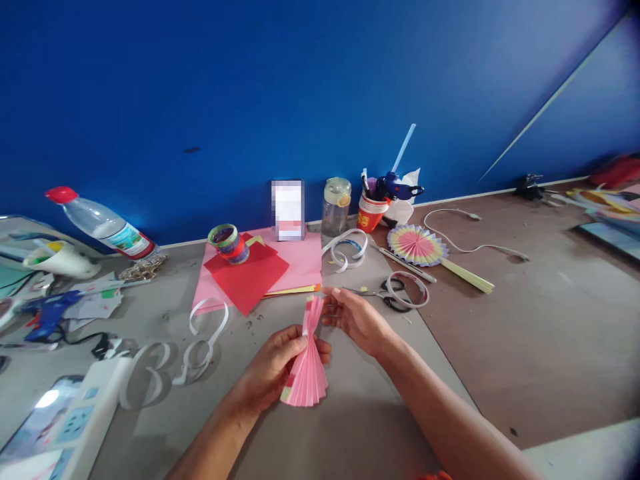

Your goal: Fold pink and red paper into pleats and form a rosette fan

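The pink pleated paper (311,381) sits in your left hand (283,357), running through the grip at its narrow waist: the wider, fanned-out end spreads below your fingers on the near side, and the shorter end rises beyond them, flaring a little. Your left hand is pinching that waist, thumb laid across the front of the folds and fingers wrapped behind, their tips showing past the right edge. Your right hand (356,321) is just beside the upper end, loosely curled with its fingers parted; you can't tell from this view whether its fingertips touch the folds. Straight beyond the grip lie the red paper (255,277) and the pink sheets (306,263). To the left of it a curled white strip (216,331) rests on the table (360,420). Beyond your right hand and to its right are the scissors (379,293), a tape roll (424,297) and a round pleated fan (417,244).
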